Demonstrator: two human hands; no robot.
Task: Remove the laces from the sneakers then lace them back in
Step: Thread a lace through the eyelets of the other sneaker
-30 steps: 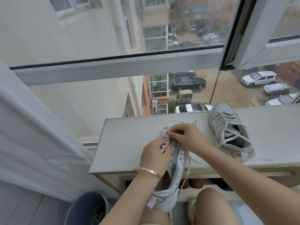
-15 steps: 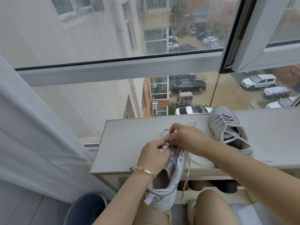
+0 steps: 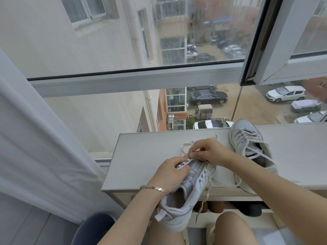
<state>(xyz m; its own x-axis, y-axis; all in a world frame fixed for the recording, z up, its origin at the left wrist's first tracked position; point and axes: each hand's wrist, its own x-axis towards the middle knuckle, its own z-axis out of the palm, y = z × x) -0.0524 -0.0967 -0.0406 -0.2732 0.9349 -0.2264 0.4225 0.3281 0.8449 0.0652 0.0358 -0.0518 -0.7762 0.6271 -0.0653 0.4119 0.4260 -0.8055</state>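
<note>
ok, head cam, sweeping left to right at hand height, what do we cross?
curtain → bin → left hand, gripping the held sneaker → right hand, pinching its lace → second sneaker on the shelf

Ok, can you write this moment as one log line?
left hand: holds white mesh sneaker | right hand: pinches white flat lace at eyelets | second grey sneaker: laced, on white shelf

The near sneaker (image 3: 192, 190) shows smooth, faintly glossy leather-like panels and woven mesh, its lace (image 3: 203, 200) flat cloth, the surface (image 3: 141, 161) matt pale laminate, the bracelet (image 3: 154, 188) shiny metal.
</note>
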